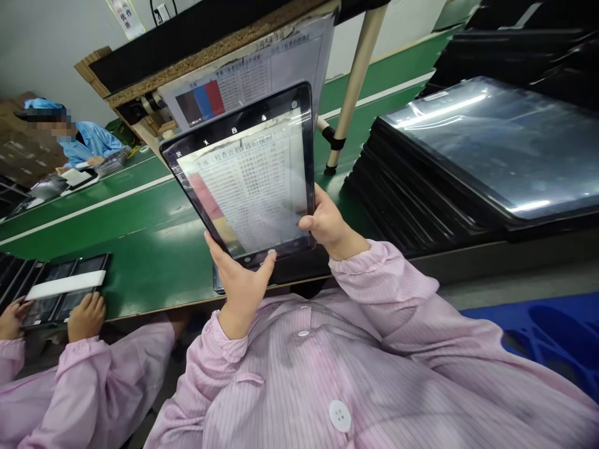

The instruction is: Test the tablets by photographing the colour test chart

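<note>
A black-framed tablet [248,181] is held up in front of me, tilted, its camera screen showing a printed sheet. My left hand [243,280] grips its lower left corner, the thumb resting at the round button on the bottom edge of the screen. Around the right edge closes my right hand [327,221], with the thumb on the front. Behind the tablet hangs the printed chart [243,75] with dark, blue and red blocks, partly hidden by the tablet. Another dark device edge shows on the bench just below the tablet.
Stacked black trays [412,187] stand at the right, a clear-wrapped sheet [505,143] on top. A pole [358,81] supports the shelf [210,50] over the green bench [145,268]. At left a co-worker's hands hold a tray [65,284]; another person in blue sits across. A blue stool [552,330] is lower right.
</note>
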A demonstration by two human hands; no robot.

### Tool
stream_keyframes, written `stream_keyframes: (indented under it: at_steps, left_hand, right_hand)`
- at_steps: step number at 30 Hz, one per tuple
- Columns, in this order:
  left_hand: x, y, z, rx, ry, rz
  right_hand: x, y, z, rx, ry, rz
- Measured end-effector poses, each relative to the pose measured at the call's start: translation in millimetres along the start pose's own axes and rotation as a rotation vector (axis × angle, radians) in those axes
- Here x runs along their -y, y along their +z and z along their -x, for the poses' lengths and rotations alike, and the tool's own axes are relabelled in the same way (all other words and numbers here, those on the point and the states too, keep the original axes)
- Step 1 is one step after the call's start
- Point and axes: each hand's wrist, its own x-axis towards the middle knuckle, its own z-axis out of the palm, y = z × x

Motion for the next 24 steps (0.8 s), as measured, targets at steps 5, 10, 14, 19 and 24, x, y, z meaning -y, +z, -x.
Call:
stream_keyframes:
  at_steps: [5,10,14,19,24]
  left_hand:
    - [2.3,-0.5,-0.2,0.001,0.024,-0.007]
    - [6.1,-1.0,-0.5,0.003,0.042,-0.03]
    - [11.0,-1.1,-0.5,-0.012,0.069,-0.058]
    - [12.7,-0.7,-1.1,-0.006,0.062,-0.055]
    - [18.0,-1.9,-0.5,-0.028,0.039,0.051]
  right_hand:
    - [2.4,3.5,0.4,-0.018,0.021,0.044]
    - [3.4,6.5,0.2,-0.051,0.027,0.102]
    - [2.3,7.7,1.2,-0.075,0.051,0.138]
    - [2.1,9.2,0.8,-0.056,0.045,0.12]
    - [0.5,8.1,-0.7,-0.021,0.05,0.082]
